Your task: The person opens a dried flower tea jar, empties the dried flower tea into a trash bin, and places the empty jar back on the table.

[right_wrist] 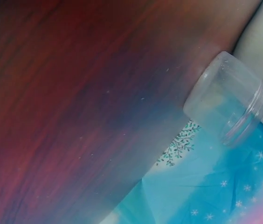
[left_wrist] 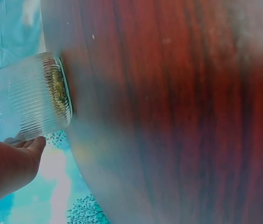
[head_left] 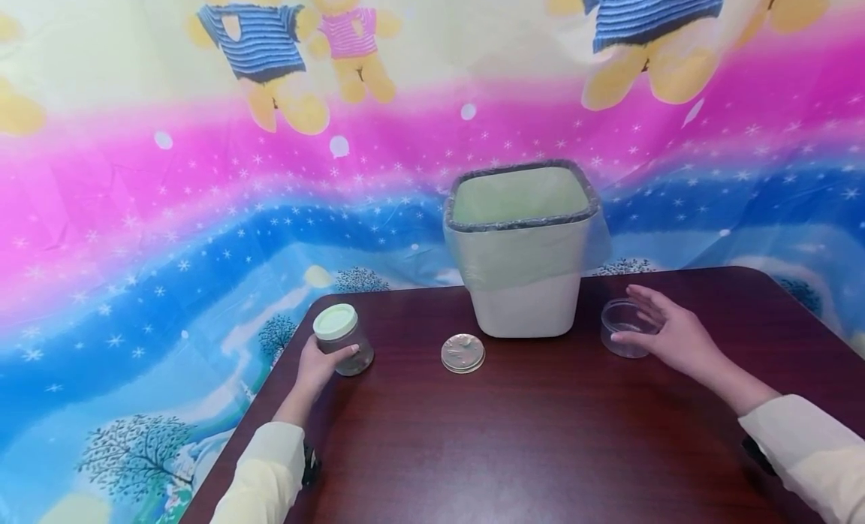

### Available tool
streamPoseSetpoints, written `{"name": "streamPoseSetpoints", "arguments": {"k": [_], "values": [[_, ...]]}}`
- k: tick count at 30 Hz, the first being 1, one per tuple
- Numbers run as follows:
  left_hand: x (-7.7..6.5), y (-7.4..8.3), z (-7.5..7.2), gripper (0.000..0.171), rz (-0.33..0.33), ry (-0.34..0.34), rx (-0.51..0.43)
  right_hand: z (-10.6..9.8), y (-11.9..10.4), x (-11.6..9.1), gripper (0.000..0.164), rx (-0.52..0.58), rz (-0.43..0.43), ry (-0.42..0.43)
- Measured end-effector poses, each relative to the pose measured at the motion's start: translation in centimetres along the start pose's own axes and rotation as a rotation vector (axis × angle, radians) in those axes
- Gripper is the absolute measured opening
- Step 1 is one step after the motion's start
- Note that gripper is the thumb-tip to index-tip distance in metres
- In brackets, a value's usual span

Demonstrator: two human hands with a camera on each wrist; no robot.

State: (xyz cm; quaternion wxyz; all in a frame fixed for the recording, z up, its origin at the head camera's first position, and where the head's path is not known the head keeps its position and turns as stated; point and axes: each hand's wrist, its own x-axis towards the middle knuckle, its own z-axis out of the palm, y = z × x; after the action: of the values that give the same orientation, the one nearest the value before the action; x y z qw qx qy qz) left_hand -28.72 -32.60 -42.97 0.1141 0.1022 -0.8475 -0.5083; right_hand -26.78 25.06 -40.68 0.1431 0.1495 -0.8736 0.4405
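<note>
At the table's left, a ribbed clear jar (head_left: 354, 351) with a pale green lid (head_left: 335, 321) stands upright. My left hand (head_left: 316, 366) grips it, thumb across the front and fingers behind; the left wrist view shows brownish-green contents (left_wrist: 57, 86) at the jar's bottom. On the right is a lidless clear plastic jar (right_wrist: 231, 98), upright on the table. My right hand (head_left: 676, 336) is spread beside it, thumb in front and fingers raised at its far side; whether they touch it I cannot tell. A round silvery lid (head_left: 462, 353) lies flat between the two jars.
A white bin (head_left: 527, 306) with a grey rim and a translucent liner stands at the back of the dark red-brown table (head_left: 513, 441). Behind the table hangs a printed cloth (head_left: 405, 156) with bears and snowflakes. The left jar is close to the table's left edge.
</note>
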Motion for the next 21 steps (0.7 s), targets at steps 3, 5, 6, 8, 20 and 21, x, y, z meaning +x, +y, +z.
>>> {"name": "streamPoseSetpoints", "arguments": {"k": [3, 5, 6, 8, 20, 21], "values": [[-0.2, 0.1, 0.2, 0.09, 0.011, -0.013, 0.003, 0.3, -0.2, 0.0, 0.088, 0.032, -0.018, -0.019], [-0.5, 0.2, 0.4, 0.089, 0.018, -0.022, 0.004, 0.6, -0.3, -0.1, 0.087, 0.049, -0.029, -0.03], [-0.6, 0.3, 0.5, 0.088, 0.019, -0.025, 0.003, 0.7, -0.3, -0.1, 0.086, 0.057, -0.031, -0.037], [-0.9, 0.4, 0.6, 0.087, 0.027, -0.032, 0.002, 1.0, -0.3, -0.2, 0.086, 0.075, -0.039, -0.051], [-2.0, 0.9, 1.9, 0.084, 0.076, -0.074, 0.008, 3.0, -1.4, 0.0, 0.085, 0.141, -0.076, -0.125], [-2.1, 1.0, 2.0, 0.085, 0.076, -0.076, 0.012, 3.1, -1.5, 0.0, 0.085, 0.144, -0.075, -0.132]]}}
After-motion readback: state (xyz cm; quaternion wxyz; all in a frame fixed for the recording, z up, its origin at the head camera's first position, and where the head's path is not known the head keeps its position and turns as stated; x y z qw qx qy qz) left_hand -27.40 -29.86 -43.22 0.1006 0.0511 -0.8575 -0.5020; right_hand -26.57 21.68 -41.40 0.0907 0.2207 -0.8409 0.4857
